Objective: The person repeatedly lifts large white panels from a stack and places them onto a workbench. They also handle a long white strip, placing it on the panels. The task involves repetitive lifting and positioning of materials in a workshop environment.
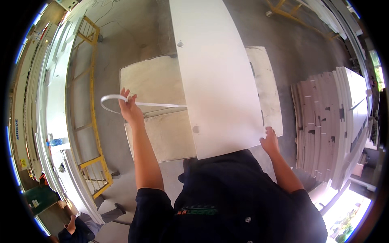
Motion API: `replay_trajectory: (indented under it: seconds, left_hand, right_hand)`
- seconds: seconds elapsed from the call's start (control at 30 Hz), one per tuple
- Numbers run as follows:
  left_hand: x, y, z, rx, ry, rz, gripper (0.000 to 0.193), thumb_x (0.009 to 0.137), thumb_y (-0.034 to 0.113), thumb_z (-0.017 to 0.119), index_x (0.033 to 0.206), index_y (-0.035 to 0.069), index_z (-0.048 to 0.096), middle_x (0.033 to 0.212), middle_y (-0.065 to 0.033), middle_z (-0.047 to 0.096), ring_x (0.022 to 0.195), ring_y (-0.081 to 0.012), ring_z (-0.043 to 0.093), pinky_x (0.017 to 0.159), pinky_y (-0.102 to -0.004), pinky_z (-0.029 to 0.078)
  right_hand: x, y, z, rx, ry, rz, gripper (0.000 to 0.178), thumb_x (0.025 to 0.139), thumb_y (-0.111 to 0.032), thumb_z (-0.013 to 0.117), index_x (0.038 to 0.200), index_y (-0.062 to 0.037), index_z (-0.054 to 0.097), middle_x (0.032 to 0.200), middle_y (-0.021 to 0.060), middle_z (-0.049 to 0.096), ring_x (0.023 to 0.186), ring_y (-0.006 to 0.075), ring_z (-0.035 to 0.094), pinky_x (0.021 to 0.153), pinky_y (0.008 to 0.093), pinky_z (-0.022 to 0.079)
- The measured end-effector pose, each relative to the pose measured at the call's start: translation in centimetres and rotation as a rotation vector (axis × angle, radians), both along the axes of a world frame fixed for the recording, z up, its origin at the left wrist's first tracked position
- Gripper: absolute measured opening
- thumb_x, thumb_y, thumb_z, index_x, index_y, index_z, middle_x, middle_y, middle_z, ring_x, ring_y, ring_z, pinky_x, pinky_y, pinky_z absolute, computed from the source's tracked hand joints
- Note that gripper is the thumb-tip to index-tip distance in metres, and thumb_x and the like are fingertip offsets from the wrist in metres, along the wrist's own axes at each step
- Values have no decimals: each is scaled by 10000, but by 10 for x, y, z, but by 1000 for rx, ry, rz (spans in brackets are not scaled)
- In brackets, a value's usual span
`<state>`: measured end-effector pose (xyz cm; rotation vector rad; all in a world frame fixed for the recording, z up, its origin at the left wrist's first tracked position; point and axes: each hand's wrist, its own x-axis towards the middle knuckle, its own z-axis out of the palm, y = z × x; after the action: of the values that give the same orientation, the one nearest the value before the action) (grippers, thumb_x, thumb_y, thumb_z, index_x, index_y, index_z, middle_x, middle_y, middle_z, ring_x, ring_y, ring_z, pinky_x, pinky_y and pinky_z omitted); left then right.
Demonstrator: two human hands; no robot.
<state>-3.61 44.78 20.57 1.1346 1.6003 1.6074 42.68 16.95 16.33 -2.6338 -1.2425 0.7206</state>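
Observation:
A long white panel (219,77) lies before me on a low pale worktop, its near end close to my body. Two round marks or holes show along its left side. My left hand (131,110), out beyond the panel's left edge, holds a thin white strip (162,105) between thumb and fingers. From there the strip runs right to the panel's edge, where its end goes out of sight. Its other part curls in a loop left of the hand. At the panel's near right edge my right hand (270,141) has bent, slightly blurred fingers against the board.
The scuffed pale worktop (152,81) shows on both sides of the panel. A yellow-framed rack (94,101) with white boards stands left, a tall stack of panels (320,125) right. Another yellow frame (293,13) is at the far right. A person (83,224) is at lower left.

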Motion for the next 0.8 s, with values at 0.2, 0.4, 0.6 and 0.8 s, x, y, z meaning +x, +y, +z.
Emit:
replay_trajectory:
  seconds: [0.2, 0.4, 0.6, 0.8]
  left_hand:
    - [134, -61, 73, 69, 871, -928, 242, 754, -44, 453, 914, 35, 617, 944, -114, 613, 841, -332, 584, 757, -395, 468]
    - [157, -80, 63, 136, 959, -930, 343, 750, -27, 477, 1015, 80, 666, 880, -82, 595, 809, -284, 579, 748, -373, 468]
    - [85, -58, 55, -12, 583, -416, 368, 778, -97, 403, 1033, 16, 643, 877, -103, 585, 819, -213, 560, 790, -277, 423]
    - [30, -44, 43, -136, -84, -146, 311, 813, 2, 415, 1034, 4, 635, 766, -21, 515, 654, -85, 440, 649, -220, 372]
  right_hand:
    - [-103, 120, 166, 812, 195, 569, 361, 730, -9, 609, 1085, -41, 558, 1060, 150, 577, 981, 335, 556, 830, 390, 470]
    - [-96, 146, 171, 362, -18, 1057, 346, 742, -177, 618, 1067, -69, 566, 1133, 137, 578, 1077, 311, 536, 940, 446, 382]
    - [22, 118, 98, 245, 116, 352, 202, 837, -298, 568, 834, -101, 614, 753, 146, 639, 742, 349, 615, 649, 457, 477]
    - [144, 114, 104, 495, 102, -165, 182, 825, -211, 642, 862, -34, 659, 722, 108, 634, 628, 173, 558, 579, 300, 422]
